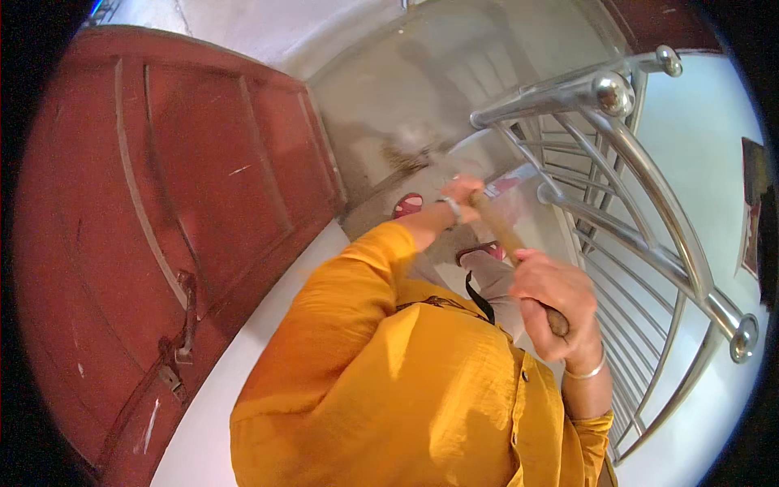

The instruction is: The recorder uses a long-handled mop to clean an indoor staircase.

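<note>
Left hand (pixel 462 195) and right hand (pixel 555 299) grip a rounded wooden stick (pixel 501 230) near centre; shiny tubular metal railing (pixel 662 191), right

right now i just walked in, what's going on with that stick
A person in a mustard-yellow shirt is holding a wooden pole with both hands. The right hand grips it near its closer end, and the left hand holds it farther along. A red door is on the left and a metal railing on the right. Beyond the left hand, a brownish patch is too blurred to identify.
</note>
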`<state>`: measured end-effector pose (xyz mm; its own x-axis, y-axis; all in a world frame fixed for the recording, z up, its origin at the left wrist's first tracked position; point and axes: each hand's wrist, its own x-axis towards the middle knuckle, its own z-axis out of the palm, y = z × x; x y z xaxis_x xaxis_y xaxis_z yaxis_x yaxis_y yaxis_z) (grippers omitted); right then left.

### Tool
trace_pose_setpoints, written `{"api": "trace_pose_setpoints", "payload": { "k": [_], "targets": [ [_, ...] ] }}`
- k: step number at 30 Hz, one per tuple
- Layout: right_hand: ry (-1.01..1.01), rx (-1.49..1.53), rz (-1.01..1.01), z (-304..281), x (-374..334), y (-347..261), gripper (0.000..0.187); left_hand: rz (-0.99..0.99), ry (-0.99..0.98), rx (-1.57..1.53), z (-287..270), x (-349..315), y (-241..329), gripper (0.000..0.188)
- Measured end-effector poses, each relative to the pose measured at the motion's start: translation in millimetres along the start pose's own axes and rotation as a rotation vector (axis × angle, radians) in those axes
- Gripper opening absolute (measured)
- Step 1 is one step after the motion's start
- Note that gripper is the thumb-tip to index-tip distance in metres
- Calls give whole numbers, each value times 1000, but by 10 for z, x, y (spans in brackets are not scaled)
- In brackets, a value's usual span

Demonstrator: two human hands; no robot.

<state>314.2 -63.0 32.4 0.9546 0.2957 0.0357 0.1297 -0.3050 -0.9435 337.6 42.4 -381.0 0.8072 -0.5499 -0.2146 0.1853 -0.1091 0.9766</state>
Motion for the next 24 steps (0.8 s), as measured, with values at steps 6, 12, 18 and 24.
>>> {"api": "trace_pose_setpoints", "payload": {
  "k": [6, 12, 18, 24],
  "targets": [
    [-104, -240, -87, -37, 12, -315, 11, 440, 73, 288, -107, 244, 1368, 18],
    [115, -62, -71, -38, 131, -580, 12, 365, 203, 352, -415, -56, 1612, 19],
    [-156, 85, 242, 222, 481, 130, 16, 180, 531, 473, -975, -749, 823, 24],
    [-144, 332, 237, 426, 827, 497, 17, -460, 292, 599, -1263, -574, 1064, 39]
  ]
}}
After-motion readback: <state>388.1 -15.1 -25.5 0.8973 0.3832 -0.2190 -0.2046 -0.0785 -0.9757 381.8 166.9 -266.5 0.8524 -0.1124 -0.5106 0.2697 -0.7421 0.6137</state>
